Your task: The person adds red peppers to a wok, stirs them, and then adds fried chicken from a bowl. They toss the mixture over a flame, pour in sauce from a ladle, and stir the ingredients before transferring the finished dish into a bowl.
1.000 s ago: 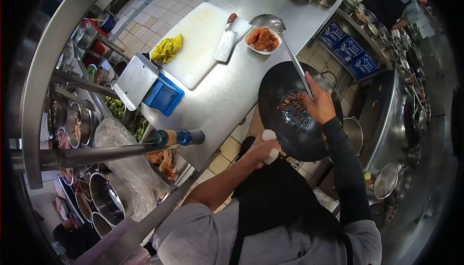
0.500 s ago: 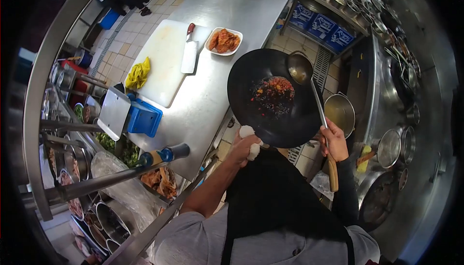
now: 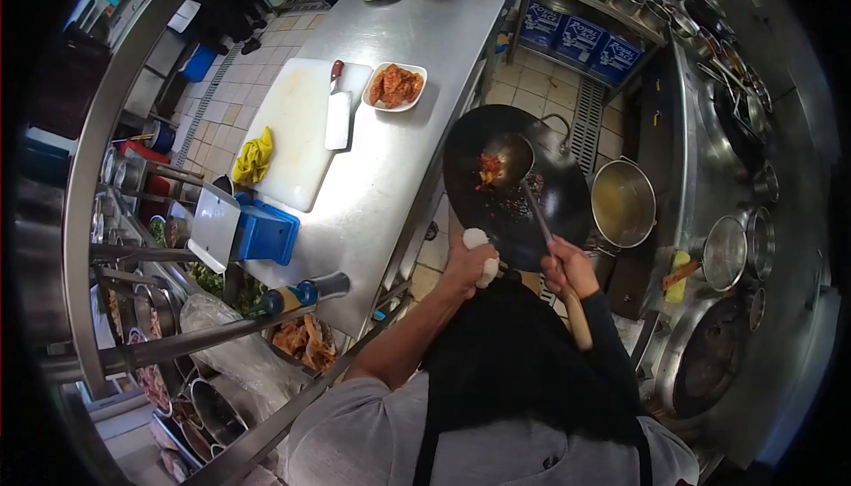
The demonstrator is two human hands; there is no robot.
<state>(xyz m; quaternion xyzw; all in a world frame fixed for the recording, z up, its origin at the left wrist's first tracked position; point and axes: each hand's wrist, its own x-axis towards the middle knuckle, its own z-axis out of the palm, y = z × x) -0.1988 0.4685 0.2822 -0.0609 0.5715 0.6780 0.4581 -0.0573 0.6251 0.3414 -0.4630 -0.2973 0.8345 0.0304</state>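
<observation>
My left hand (image 3: pixel 468 266) is closed around a white cloth (image 3: pixel 478 257) at the near edge of a black wok (image 3: pixel 563 185). In my right hand (image 3: pixel 570 272) is a long-handled ladle (image 3: pixel 514 158), its bowl inside the wok over the red chopped bits (image 3: pixel 488 170). Some of those bits lie beside the ladle's rim; others are hidden under it. Left of the wok, a white dish of red-coated pieces (image 3: pixel 396 86) rests on the steel counter (image 3: pixel 390 163).
A cleaver (image 3: pixel 338 118) lies by a white cutting board (image 3: pixel 297 132) with a yellow cloth (image 3: pixel 253 156). A pot of yellowish liquid (image 3: pixel 622 202) stands right of the wok. Steel rails cross the lower left. A person's dark legs (image 3: pixel 226 7) show at the upper left.
The ladle has swung left and down from the wok's far right side onto the red bits. The wok appears tilted differently and narrower. My right hand has moved slightly left.
</observation>
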